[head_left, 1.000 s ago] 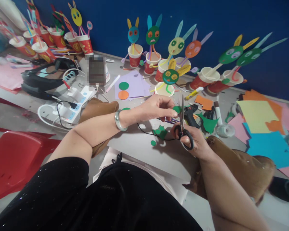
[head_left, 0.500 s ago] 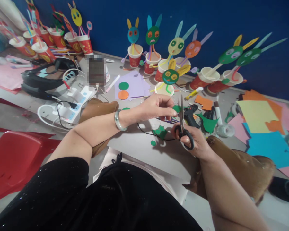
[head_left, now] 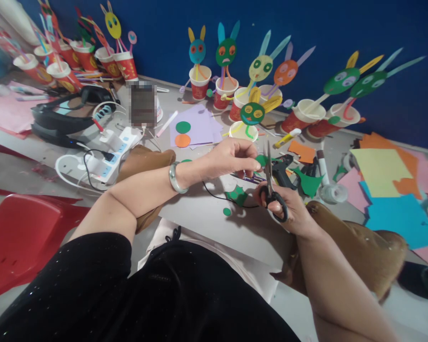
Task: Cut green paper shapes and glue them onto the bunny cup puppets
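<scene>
Over the table's front part, my left hand (head_left: 235, 157) pinches a small piece of green paper (head_left: 261, 160) between thumb and fingertips. My right hand (head_left: 288, 204) grips black-handled scissors (head_left: 268, 178), blades pointing up and slightly parted. The blades stand right beside the green paper; whether they touch it I cannot tell. Below my hands lie a green paper scrap (head_left: 237, 194) with curved cut edges and a small green paper circle (head_left: 227, 212). A black glue gun (head_left: 284, 172) rests just behind the scissors.
Several red cups holding paper rabbit figures, one a red cup (head_left: 200, 88), line the blue wall. Purple sheets (head_left: 199, 128) lie behind my left hand. Coloured paper (head_left: 401, 218) is at right. A power strip (head_left: 119, 156) and black headset (head_left: 64, 118) are at left, above a red chair (head_left: 32, 237).
Almost nothing differs. The scissor blades have shifted very slightly near the green paper, while both hands keep their places.
</scene>
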A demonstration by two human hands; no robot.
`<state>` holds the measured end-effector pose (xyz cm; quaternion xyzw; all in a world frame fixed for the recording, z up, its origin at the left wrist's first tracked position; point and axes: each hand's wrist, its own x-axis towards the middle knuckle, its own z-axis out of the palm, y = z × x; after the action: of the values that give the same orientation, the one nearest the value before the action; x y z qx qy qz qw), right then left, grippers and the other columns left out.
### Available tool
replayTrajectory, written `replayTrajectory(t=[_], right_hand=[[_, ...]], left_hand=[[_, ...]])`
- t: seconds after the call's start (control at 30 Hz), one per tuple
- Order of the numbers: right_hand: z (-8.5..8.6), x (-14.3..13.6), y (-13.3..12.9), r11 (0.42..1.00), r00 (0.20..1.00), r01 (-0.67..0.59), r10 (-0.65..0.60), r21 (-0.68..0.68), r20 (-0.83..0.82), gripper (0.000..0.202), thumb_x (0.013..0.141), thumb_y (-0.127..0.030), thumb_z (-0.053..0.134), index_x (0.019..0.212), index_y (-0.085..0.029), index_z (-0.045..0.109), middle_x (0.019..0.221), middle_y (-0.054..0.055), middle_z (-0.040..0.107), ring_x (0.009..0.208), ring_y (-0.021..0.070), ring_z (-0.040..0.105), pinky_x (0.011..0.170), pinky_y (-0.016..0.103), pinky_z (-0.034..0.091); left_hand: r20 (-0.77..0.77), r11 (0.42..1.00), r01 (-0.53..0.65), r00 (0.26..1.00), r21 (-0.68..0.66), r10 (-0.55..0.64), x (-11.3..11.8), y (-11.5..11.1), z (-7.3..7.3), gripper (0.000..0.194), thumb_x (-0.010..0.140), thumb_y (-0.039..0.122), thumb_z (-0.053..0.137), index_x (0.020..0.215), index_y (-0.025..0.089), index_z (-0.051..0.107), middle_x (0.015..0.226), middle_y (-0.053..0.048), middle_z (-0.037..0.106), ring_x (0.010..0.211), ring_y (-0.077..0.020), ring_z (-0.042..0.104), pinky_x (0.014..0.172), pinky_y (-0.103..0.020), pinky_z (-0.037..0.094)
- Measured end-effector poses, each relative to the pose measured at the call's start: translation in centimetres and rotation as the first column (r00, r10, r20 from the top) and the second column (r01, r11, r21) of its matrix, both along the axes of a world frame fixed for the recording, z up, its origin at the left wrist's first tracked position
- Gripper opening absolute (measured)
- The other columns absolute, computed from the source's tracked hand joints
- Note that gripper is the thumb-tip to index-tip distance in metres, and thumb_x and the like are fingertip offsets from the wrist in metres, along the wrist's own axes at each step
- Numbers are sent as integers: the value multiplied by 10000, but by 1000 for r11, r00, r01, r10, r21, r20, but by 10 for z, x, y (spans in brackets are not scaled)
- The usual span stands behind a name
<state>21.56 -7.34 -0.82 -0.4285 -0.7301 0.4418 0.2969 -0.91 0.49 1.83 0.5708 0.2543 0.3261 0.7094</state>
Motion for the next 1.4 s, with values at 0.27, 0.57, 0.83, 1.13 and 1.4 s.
replayTrajectory(t=[0.27,0.57,0.83,1.13,1.4], right_hand=[[0,-1,0,1000,1000,1,-1,-8,-4,760,809,-959,578,640,-221,526,684,52,564,718,210,475,677,369,396],[0,1,-1,1000,1000,-6,6,-13,-12,744,822,-939,589,650,-217,531,703,59,568,735,214,481,681,368,388],[-7,2,0,1000,999,-4,4,18,-40,748,842,-931,583,632,-216,510,675,35,563,720,202,471,686,345,384],[-7,1,0,1000,999,-10,10,4,-51,744,839,-922,602,628,-213,521,673,36,566,719,199,473,691,343,380],[-6,2,-1,1000,999,1,-2,-3,-47,745,835,-928,596,633,-214,518,690,43,574,732,204,479,696,347,385]], left_hand=[[36,1000,1,999,-7,-1,0,1,-2,266,829,162,795,712,163,556,648,33,667,606,-65,652,576,-198,487],[38,1000,-7,999,-8,7,-1,1,-1,295,817,204,826,709,164,554,643,33,668,608,-58,648,576,-189,492],[65,1000,-10,998,10,10,0,3,-4,350,803,283,856,714,172,536,641,38,659,601,-63,643,561,-195,491],[28,1000,-30,999,0,30,-1,2,0,228,843,129,723,720,175,537,641,37,665,602,-57,648,576,-192,495],[23,999,-41,999,-20,41,0,1,0,288,850,146,773,710,179,523,623,43,646,606,-67,657,572,-197,493]])
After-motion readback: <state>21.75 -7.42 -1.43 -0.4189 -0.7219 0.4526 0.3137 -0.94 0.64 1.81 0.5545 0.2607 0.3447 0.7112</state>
